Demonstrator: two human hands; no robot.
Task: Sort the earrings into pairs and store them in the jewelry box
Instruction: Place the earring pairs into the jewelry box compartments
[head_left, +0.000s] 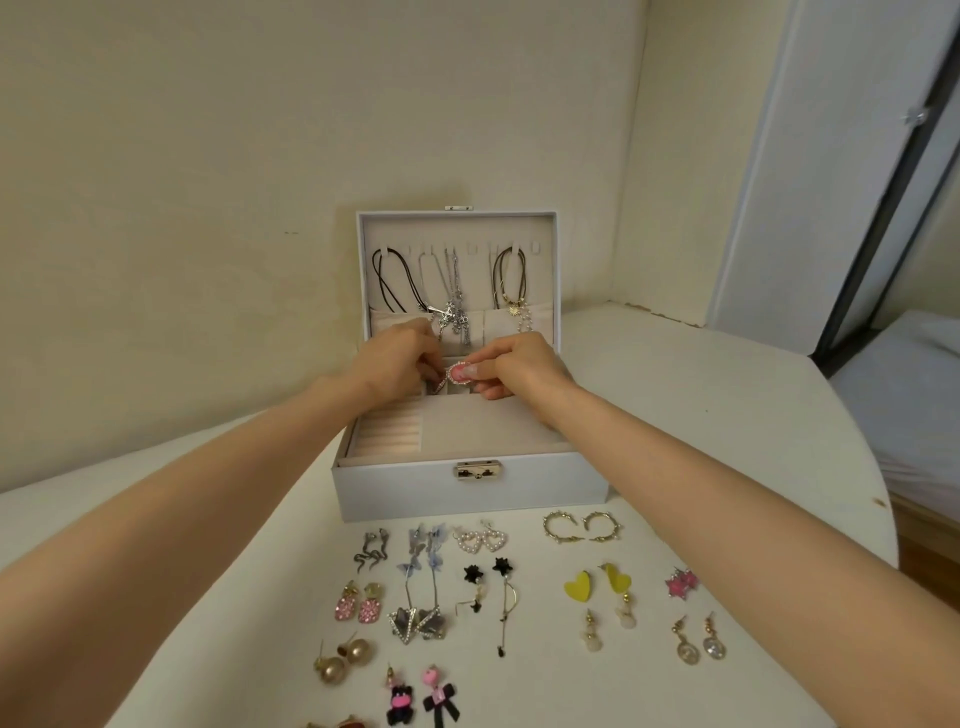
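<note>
A white jewelry box (467, 488) stands open on the table, its lid upright with necklaces (452, 291) hanging inside. Both hands reach into its back compartments. My right hand (519, 366) pinches a pink oval earring (458, 372) with a sparkly rim. Beside it, my left hand (397, 358) pinches a matching earring (439, 385) seen edge on. In front of the box, several earring pairs lie in rows: gold hoops (582, 526), pearl hearts (480, 539), yellow hearts (597, 583), gold balls (340, 660).
The box's front holds ring rolls (389, 439) and a bare compartment (483, 428). A gold latch (478, 470) sits on its front wall. The white table (727, 441) ends at a rounded right edge, with a bed (914, 395) beyond it. Walls close the back.
</note>
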